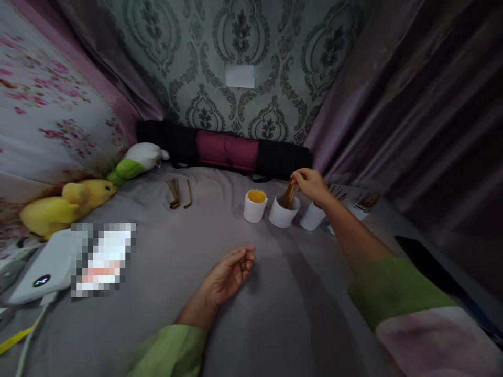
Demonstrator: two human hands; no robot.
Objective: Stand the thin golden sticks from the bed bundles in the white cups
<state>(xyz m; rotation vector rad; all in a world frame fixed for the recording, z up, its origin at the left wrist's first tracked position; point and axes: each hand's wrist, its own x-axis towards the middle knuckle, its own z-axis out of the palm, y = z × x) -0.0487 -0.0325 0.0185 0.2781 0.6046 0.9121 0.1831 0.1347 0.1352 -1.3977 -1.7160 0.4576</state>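
My right hand [310, 184] pinches the top of a golden-brown bundle [289, 196], which may be thin sticks; its lower end is inside a white cup [283, 215]. Just left of that cup stands another white cup [254, 208] with a yellow-orange inside. My left hand [231, 272] rests palm up over the grey sheet, fingers loosely curled and holding nothing. To the right, partly behind my right forearm, a third white cup [310, 217] has brown sticks showing above it. Farther right, a container [360, 209] also holds several brown sticks.
Several brown sticks with bent ends [173, 193] and a single one [188, 193] lie left of the cups. A black and maroon long bag [228, 149] lies along the wall. Plush toys [66, 207], a white power bank [51, 267] and a blurred-out item [104, 261] are at left.
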